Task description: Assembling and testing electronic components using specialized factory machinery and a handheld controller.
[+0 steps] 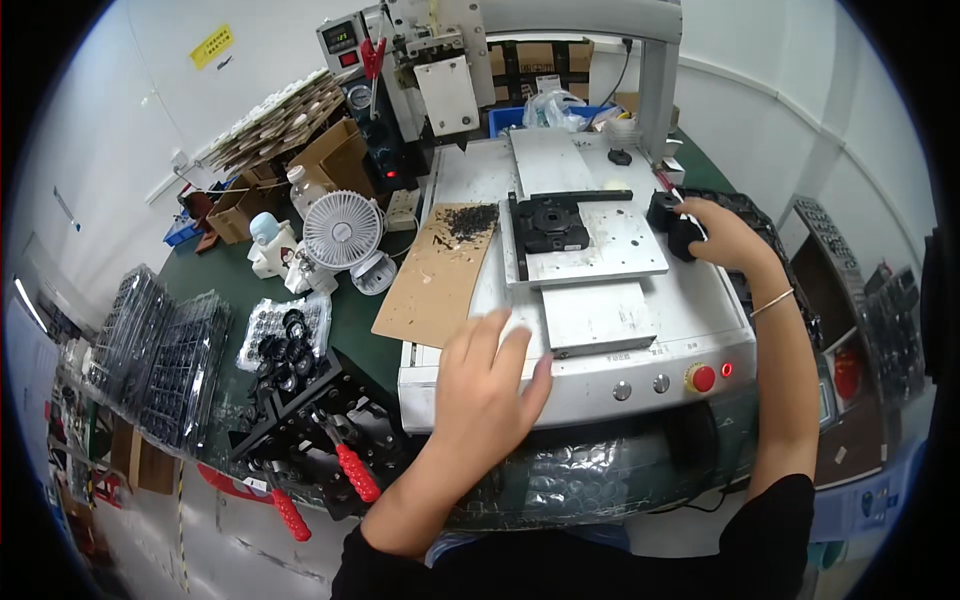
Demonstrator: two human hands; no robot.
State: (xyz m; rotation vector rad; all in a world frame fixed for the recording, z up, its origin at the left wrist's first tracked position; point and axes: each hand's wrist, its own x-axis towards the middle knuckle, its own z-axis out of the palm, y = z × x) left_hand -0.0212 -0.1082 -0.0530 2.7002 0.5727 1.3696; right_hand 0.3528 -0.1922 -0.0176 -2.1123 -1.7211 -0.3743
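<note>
A person's left hand [487, 378] lies flat, fingers spread, holding nothing, on the smooth white machine deck [690, 330] at its near edge. Far right, the right hand [722, 236] grips a rounded matte black part [684, 238] beside a second black part [661, 209]. A black ring-shaped piece [551, 223] sits on the grey metal plate [620, 245].

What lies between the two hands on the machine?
In the head view, flat metal plates lie between the left hand and the right hand, which grips a black part.
</note>
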